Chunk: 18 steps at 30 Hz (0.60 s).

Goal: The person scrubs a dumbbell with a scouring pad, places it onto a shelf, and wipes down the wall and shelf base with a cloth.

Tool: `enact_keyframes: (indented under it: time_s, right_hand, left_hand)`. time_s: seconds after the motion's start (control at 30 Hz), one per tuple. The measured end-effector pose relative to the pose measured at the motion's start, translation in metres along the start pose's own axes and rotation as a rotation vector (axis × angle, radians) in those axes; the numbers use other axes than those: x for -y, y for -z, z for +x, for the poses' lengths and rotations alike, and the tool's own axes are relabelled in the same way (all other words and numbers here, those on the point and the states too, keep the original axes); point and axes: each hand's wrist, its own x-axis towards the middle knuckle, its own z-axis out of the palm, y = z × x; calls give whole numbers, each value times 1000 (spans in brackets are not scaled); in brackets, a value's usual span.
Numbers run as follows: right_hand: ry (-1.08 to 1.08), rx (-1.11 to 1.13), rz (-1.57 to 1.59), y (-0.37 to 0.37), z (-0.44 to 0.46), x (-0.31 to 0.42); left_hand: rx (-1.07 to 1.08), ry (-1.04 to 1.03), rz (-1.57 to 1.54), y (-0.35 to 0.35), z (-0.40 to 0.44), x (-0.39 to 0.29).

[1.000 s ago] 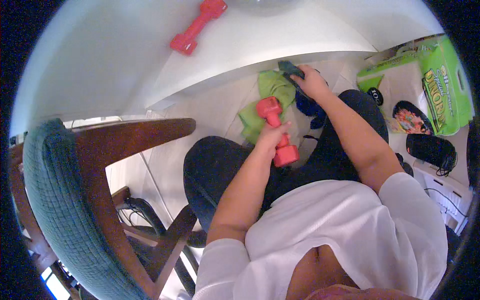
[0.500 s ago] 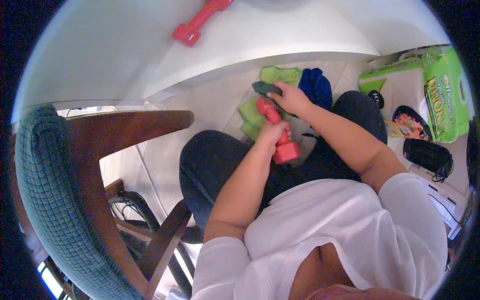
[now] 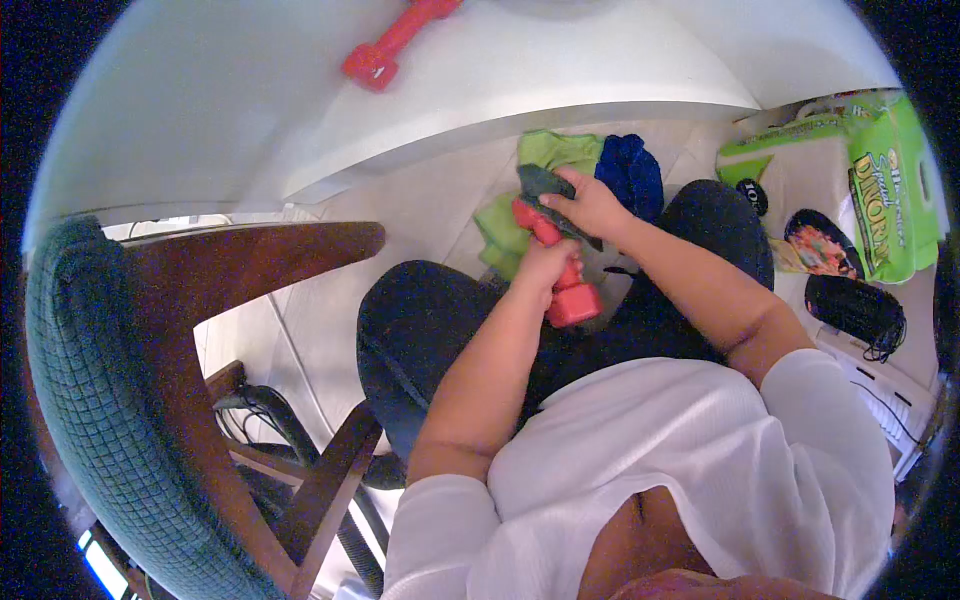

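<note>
My left hand point(image 3: 547, 268) is wrapped round the handle of a red dumbbell point(image 3: 573, 304), which is tilted above my lap. In my right hand point(image 3: 590, 203) is a dark green cloth point(image 3: 543, 181), lying against the dumbbell's far end and partly covering it. A light green cloth point(image 3: 560, 150) is spread on the floor beyond my hands, partly hidden by them. Beside it to the right is a crumpled dark blue cloth point(image 3: 630, 177).
Another red dumbbell point(image 3: 372, 66) lies on the white surface at the top. A wooden chair with a teal cushion point(image 3: 110, 400) is at the left. To the right are a green package point(image 3: 888, 190), a black object with a cord point(image 3: 855, 305) and a white unit point(image 3: 880, 390).
My right hand has moved left from above the blue cloth, bringing the dark green cloth onto the dumbbell's far end. My left hand keeps its hold. The view has shifted slightly.
</note>
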Motion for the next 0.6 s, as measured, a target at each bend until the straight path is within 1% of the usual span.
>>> enact_keyframes:
  time_s: [0.1, 0.2, 0.3, 0.4, 0.5, 0.53, 0.6]
  right_hand:
    - [-37, -37, -120, -8, 8, 1]
    - [0, -98, -215, -6, 13, 12]
    - [-89, -26, -178, -6, 28, 14]
    - [9, -181, -160, -9, 40, 0]
    - [-93, -95, 282, 7, 40, -12]
    - [-9, -76, 287, 8, 31, -12]
    - [16, 25, 60, 3, 10, -4]
  left_hand:
    - [-1, 14, 21, 3, -1, -1]
    - [7, 56, 37, 1, 2, -4]
    - [7, 70, 33, 2, 0, -3]
    - [3, 51, 33, 2, -6, -7]
    - [-1, 38, 21, 3, -5, -5]
    - [-8, 35, 9, 3, -5, -5]
    - [-5, 20, 4, 2, -5, -5]
